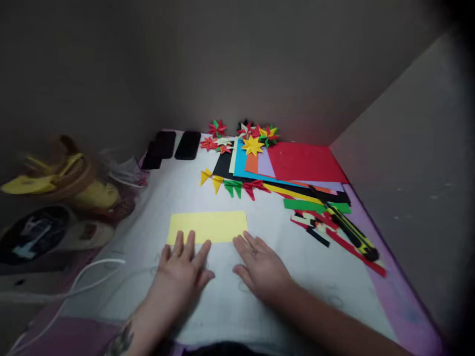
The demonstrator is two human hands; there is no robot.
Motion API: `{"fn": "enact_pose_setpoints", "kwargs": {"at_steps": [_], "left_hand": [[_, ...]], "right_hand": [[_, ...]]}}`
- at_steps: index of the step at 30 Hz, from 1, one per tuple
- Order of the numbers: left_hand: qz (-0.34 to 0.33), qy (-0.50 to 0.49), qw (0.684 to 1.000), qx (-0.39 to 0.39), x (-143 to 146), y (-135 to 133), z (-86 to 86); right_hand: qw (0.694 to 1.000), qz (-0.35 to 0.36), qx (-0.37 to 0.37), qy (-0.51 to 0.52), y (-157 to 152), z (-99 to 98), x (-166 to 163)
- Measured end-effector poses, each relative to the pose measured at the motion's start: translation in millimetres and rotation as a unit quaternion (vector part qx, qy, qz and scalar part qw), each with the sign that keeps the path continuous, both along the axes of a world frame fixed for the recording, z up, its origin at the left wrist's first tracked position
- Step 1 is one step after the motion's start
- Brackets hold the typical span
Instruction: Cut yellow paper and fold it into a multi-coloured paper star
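A pale yellow strip of paper (pixel 210 225), a wide rectangle, lies flat on the white sheet covering the table. My left hand (pixel 181 264) rests on its lower left edge with fingers spread and the fingertips on the paper. At the lower right corner of the paper, the fingertips of my right hand (pixel 261 262) touch down, the fingers stretched out close together. Beyond the paper stands a row of small folded paper pieces in yellow (pixel 212 179), green (pixel 233 187) and red (pixel 255 187).
Folded paper stars (pixel 253 145) sit at the back by coloured sheets (pixel 308 162). Paper scraps (pixel 313 222) and a yellow-black utility knife (pixel 352 230) lie at right. Two dark phones (pixel 188 145) are at back left. A white cable (pixel 89 267) crosses the left side.
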State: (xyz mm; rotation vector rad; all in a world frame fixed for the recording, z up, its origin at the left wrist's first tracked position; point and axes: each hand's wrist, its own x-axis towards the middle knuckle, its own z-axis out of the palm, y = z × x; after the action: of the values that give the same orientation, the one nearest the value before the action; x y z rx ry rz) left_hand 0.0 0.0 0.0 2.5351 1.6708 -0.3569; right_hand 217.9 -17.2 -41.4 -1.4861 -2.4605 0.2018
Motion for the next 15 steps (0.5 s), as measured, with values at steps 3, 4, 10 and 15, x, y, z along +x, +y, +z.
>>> {"fn": "enact_pose_setpoints", "kwargs": {"at_steps": [3,4,10,15], "left_hand": [[0.030,0.027,0.999,-0.004,-24.5,-3.6,-0.9],[0.045,0.035,0.998,0.001,-31.0,-4.9,-1.5],[0.061,0.035,0.997,0.042,-49.8,-12.7,-1.2],[0.108,0.055,0.987,0.105,-51.4,-6.4,7.6]], "right_hand": [[0.999,-0.034,0.001,-0.004,-5.5,-1.6,11.8],[0.999,-0.042,0.001,-0.005,-7.0,-1.6,14.9],[0.998,-0.058,-0.014,0.000,-5.4,9.6,27.9],[0.996,-0.062,-0.039,0.049,17.5,31.4,33.9]]}}
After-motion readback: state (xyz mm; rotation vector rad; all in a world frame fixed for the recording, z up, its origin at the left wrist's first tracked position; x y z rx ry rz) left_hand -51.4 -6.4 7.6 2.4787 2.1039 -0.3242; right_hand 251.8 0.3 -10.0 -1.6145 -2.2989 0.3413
